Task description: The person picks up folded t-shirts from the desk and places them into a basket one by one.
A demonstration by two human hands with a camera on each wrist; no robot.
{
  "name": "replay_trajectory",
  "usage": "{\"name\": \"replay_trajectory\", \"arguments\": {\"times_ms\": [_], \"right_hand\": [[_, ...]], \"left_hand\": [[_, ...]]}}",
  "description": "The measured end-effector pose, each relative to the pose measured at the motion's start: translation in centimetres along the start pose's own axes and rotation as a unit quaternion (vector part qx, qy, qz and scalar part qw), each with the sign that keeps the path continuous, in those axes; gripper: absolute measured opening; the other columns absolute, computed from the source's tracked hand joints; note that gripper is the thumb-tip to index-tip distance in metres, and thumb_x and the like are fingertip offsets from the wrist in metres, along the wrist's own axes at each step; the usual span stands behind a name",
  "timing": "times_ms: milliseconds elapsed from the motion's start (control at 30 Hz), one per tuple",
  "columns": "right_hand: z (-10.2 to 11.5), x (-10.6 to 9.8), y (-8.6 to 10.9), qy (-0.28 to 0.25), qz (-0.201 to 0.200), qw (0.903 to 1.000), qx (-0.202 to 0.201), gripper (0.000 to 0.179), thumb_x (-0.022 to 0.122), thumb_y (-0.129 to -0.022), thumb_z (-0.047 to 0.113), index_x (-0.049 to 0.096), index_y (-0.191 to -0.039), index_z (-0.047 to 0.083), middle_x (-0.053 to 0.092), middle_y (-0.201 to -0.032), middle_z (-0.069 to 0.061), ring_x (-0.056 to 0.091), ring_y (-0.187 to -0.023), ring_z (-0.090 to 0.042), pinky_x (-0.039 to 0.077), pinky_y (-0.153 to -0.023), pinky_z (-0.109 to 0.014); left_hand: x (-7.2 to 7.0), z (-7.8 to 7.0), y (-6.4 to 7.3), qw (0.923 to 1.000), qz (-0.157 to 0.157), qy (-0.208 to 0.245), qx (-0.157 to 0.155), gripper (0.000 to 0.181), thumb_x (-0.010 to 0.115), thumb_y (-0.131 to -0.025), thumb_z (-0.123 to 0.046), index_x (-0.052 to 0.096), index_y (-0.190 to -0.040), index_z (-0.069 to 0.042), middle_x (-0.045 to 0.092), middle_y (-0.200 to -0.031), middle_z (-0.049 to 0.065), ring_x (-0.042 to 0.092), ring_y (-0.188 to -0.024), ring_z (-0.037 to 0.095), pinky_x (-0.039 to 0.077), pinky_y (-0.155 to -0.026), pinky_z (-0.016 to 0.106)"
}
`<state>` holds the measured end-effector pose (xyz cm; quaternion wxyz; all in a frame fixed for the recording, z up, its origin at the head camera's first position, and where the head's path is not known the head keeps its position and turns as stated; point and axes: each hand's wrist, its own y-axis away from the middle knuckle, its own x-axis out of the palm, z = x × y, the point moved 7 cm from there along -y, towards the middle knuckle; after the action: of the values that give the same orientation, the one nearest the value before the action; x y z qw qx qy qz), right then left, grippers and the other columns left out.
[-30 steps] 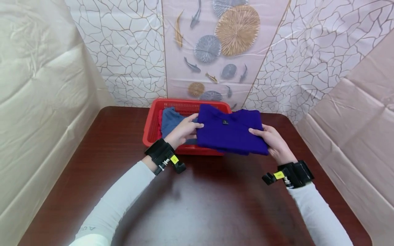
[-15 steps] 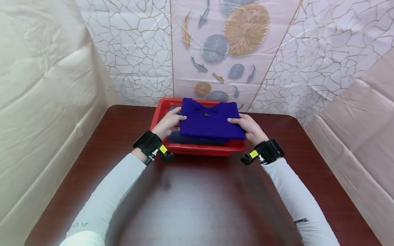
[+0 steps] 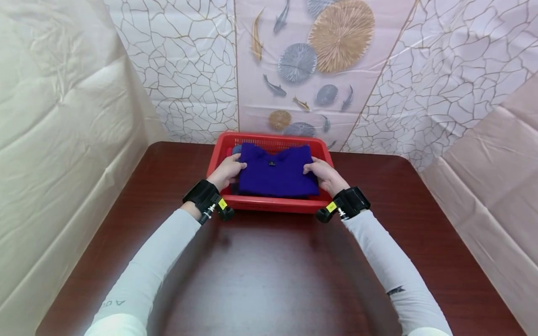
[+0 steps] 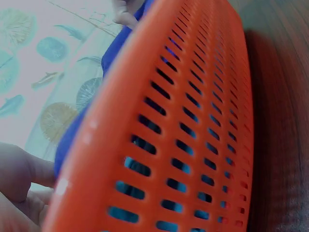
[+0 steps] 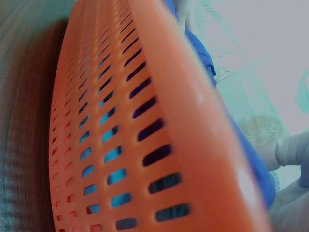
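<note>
A folded purple-blue shirt (image 3: 277, 177) with a small dark neck label lies flat within the rim of a red plastic basket (image 3: 273, 204). My left hand (image 3: 228, 171) pinches its left edge, thumb on top. At the opposite edge my right hand (image 3: 327, 175) grips the cloth the same way, fingers hidden beneath. Blue-grey cloth (image 3: 237, 150) peeks out at the basket's left, with a bit of red fabric beside it. Both wrist views are mostly filled by the basket's slotted wall (image 4: 193, 111), and blue cloth shows through the slots.
The basket stands near the back edge of a dark reddish-brown table (image 3: 260, 270). Behind it hangs a patterned wall covering (image 3: 185, 70) with fish and round motifs. Pale cloth sheets (image 3: 71, 116) rise at both sides.
The shirt has moved left and then down into the basket, held by both hands throughout. It was first over the basket's right side, covering part of the rim.
</note>
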<state>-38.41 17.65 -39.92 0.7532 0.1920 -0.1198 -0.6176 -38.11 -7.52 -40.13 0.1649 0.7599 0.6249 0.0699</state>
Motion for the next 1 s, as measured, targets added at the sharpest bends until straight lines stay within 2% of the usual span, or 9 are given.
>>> {"name": "replay_trajectory", "arguments": {"times_ms": [267, 367, 433, 500, 567, 633, 700, 833, 1000], "right_hand": [[0.0, 0.3, -0.3, -0.007, 0.020, 0.9997, -0.006, 0.082, 0.046, -0.088, -0.001, -0.001, -0.150, 0.023, 0.015, -0.155, -0.009, 0.026, -0.133, -0.027, 0.022, -0.112, -0.048], [0.6, -0.3, 0.1, 0.073, -0.011, 0.9966, -0.036, 0.077, 0.049, -0.090, 0.007, 0.003, -0.151, 0.021, 0.014, -0.155, -0.012, 0.023, -0.134, -0.028, 0.020, -0.113, -0.049], [1.4, -0.6, 0.6, 0.170, -0.031, 0.9816, -0.082, 0.074, 0.051, -0.091, 0.010, 0.009, -0.150, 0.019, 0.017, -0.154, -0.015, 0.023, -0.134, -0.029, 0.022, -0.112, -0.052], [2.2, -0.4, 1.3, 0.288, -0.040, 0.9457, -0.145, 0.070, 0.055, -0.090, 0.013, 0.018, -0.149, 0.019, 0.024, -0.151, -0.016, 0.026, -0.134, -0.030, 0.026, -0.110, -0.054], [2.7, 0.5, 1.9, 0.396, -0.014, 0.8908, -0.222, 0.069, 0.059, -0.088, 0.015, 0.024, -0.148, 0.019, 0.027, -0.150, -0.018, 0.024, -0.134, -0.032, 0.024, -0.110, -0.056], [2.3, 1.6, 2.4, 0.475, 0.030, 0.8366, -0.271, 0.070, 0.062, -0.087, 0.021, 0.027, -0.147, 0.022, 0.024, -0.152, -0.017, 0.016, -0.137, -0.035, 0.022, -0.109, -0.059], [1.1, 2.5, 2.5, 0.525, 0.087, 0.7995, -0.278, 0.071, 0.061, -0.087, 0.031, 0.025, -0.148, 0.025, 0.016, -0.154, -0.018, 0.006, -0.138, -0.039, 0.020, -0.108, -0.062], [-1.1, 3.0, 2.4, 0.571, 0.138, 0.7823, -0.207, 0.072, 0.054, -0.088, 0.043, 0.019, -0.149, 0.029, 0.000, -0.155, -0.020, -0.006, -0.136, -0.043, 0.022, -0.104, -0.068], [-2.1, 2.9, 2.3, 0.591, 0.139, 0.7832, -0.132, 0.074, 0.052, -0.086, 0.050, 0.017, -0.149, 0.031, -0.008, -0.155, -0.018, -0.007, -0.138, -0.038, 0.023, -0.104, -0.067]], "left_hand": [[0.0, 0.0, 0.1, 0.9977, 0.002, -0.067, -0.002, 0.058, 0.042, -0.097, -0.015, 0.018, -0.148, -0.009, 0.034, -0.146, 0.019, 0.043, -0.123, 0.031, 0.040, -0.101, 0.051], [-0.5, -0.5, 0.4, 0.9959, -0.011, -0.089, 0.013, 0.060, 0.045, -0.096, -0.015, 0.017, -0.148, -0.007, 0.039, -0.142, 0.021, 0.047, -0.118, 0.031, 0.044, -0.097, 0.050], [-1.1, -1.1, 0.8, 0.9879, -0.036, -0.144, 0.043, 0.061, 0.047, -0.094, -0.017, 0.020, -0.148, -0.007, 0.044, -0.139, 0.021, 0.051, -0.114, 0.030, 0.047, -0.094, 0.048], [-1.5, -2.1, 1.2, 0.9676, -0.063, -0.229, 0.086, 0.061, 0.051, -0.093, -0.021, 0.025, -0.146, -0.007, 0.047, -0.136, 0.019, 0.052, -0.113, 0.029, 0.047, -0.094, 0.047], [-1.2, -2.9, 1.5, 0.9331, -0.066, -0.327, 0.135, 0.061, 0.055, -0.090, -0.025, 0.032, -0.144, -0.009, 0.048, -0.137, 0.018, 0.049, -0.117, 0.029, 0.044, -0.097, 0.048], [-0.1, -3.3, 1.6, 0.8898, -0.029, -0.419, 0.179, 0.064, 0.059, -0.088, -0.031, 0.035, -0.143, -0.009, 0.043, -0.141, 0.018, 0.040, -0.125, 0.030, 0.037, -0.103, 0.050], [1.5, -2.8, 1.6, 0.8542, 0.037, -0.475, 0.208, 0.069, 0.061, -0.086, -0.038, 0.034, -0.144, -0.011, 0.035, -0.146, 0.021, 0.030, -0.132, 0.033, 0.028, -0.109, 0.053], [3.4, -0.7, 1.4, 0.8071, 0.125, -0.547, 0.184, 0.077, 0.058, -0.084, -0.052, 0.030, -0.146, -0.018, 0.022, -0.150, 0.026, 0.014, -0.136, 0.040, 0.017, -0.112, 0.055], [3.4, 1.3, 0.9, 0.8007, 0.145, -0.574, 0.092, 0.077, 0.053, -0.085, -0.055, 0.022, -0.148, -0.026, 0.010, -0.154, 0.022, 0.008, -0.136, 0.043, 0.017, -0.111, 0.059]]}}
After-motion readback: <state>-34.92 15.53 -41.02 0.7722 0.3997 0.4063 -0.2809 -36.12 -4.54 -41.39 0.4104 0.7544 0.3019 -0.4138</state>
